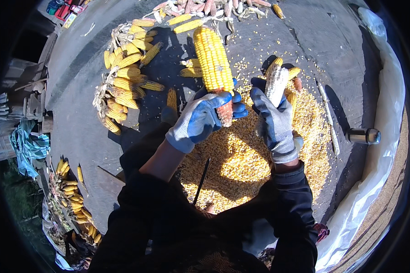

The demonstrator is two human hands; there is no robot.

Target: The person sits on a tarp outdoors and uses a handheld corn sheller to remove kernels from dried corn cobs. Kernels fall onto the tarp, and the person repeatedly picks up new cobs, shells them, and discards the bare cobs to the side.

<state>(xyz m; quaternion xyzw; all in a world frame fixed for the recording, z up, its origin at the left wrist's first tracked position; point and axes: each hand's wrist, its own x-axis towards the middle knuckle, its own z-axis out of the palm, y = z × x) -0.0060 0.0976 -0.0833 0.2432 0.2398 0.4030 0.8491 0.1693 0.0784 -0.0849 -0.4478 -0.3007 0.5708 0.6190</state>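
My left hand (196, 119), in a grey glove with blue palm and fingers, is closed around the lower end of a large yellow corn ear (212, 59). That end is stripped to the reddish cob, while kernels still cover the upper part. Beside it my right hand (278, 125), gloved alike, grips a bare white corncob (276, 86) that points up and away. The two cobs are apart. Below both hands spreads a pile of loose kernels (241, 157), partly in my shadow. A few yellow ears (294, 73) lie just beyond my right hand.
A bundle of husk-tied ears (127, 84) lies on the dark sheet at left. Stripped cobs (209, 7) are heaped at the far edge. On the right are a pale stick (328, 118), a metal flask (363, 136) and rolled white plastic (369, 186). More ears (73, 195) lie lower left.
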